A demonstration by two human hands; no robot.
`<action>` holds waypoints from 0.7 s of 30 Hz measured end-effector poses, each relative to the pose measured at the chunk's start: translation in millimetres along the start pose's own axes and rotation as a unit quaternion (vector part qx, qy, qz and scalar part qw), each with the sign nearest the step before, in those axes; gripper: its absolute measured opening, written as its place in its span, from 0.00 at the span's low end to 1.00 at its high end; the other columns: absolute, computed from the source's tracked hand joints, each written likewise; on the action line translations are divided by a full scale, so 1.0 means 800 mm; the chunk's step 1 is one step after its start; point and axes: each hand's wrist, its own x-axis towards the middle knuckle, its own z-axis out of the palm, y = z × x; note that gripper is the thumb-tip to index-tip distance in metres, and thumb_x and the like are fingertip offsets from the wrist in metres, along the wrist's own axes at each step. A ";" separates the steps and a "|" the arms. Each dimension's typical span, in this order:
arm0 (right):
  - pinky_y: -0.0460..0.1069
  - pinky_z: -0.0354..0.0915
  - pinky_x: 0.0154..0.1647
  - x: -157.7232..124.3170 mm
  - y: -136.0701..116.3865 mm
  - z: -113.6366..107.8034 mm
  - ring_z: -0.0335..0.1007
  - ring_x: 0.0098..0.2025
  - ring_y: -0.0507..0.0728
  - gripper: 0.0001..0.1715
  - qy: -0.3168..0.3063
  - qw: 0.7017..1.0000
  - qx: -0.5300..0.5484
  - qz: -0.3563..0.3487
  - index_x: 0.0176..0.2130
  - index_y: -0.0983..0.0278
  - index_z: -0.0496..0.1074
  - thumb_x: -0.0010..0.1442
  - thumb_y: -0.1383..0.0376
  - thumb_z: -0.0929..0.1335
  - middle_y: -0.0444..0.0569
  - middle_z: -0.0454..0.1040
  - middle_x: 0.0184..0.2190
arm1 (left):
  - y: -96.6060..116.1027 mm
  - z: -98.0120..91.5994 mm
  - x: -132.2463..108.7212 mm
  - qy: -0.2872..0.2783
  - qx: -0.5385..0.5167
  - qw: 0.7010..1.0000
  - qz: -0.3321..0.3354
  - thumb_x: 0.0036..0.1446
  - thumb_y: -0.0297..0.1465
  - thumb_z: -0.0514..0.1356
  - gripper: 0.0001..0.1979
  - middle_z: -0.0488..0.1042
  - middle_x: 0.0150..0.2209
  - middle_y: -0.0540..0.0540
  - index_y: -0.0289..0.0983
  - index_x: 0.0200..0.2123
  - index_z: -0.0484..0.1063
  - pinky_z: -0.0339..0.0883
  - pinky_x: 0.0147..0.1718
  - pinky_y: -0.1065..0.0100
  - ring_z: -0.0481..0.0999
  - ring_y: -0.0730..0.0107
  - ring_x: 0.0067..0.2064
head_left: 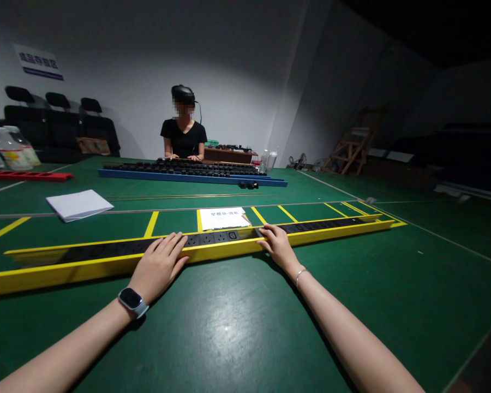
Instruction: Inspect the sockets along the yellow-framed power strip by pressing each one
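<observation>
A long yellow rail (229, 250) lies across the table, filled with a row of black socket modules (207, 238). My left hand (159, 263), with a watch at the wrist, rests over the rail's near wall. Its outstretched fingers lie on the modules and its thumb is apart at the front. Farther right, my right hand (277, 245) reaches over the same wall, fingers extended onto a black module (257, 233) beside a short gap in the row. The right thumb is spread low against the rail's front. The fingertips' contact with the modules is partly hidden.
Behind the rail lie a printed label (224, 218) and folded white paper (79, 205). Yellow tape strips mark the green table (229, 327). Farther back are blue rails (159, 176) with black modules, a red rail (28, 176), bottles (14, 148) and a seated person (184, 134).
</observation>
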 end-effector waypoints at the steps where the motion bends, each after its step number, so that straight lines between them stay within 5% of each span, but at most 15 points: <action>1: 0.61 0.63 0.55 0.000 0.000 0.000 0.65 0.53 0.64 0.22 0.000 1.000 0.000 -0.001 0.52 0.62 0.71 0.64 0.53 0.65 0.58 0.69 0.51 | 0.000 0.000 0.000 0.001 -0.003 1.000 -0.001 0.63 0.41 0.51 0.27 0.67 0.60 0.36 0.33 0.60 0.63 0.59 0.57 0.53 0.67 0.53 0.60; 21: 0.61 0.63 0.53 0.000 0.008 0.006 0.66 0.52 0.64 0.21 0.010 1.000 0.004 -0.019 0.51 0.62 0.70 0.64 0.53 0.65 0.57 0.71 0.49 | 0.000 0.001 0.000 -0.002 -0.001 1.000 -0.001 0.63 0.41 0.52 0.27 0.67 0.60 0.36 0.32 0.60 0.62 0.59 0.57 0.53 0.67 0.52 0.60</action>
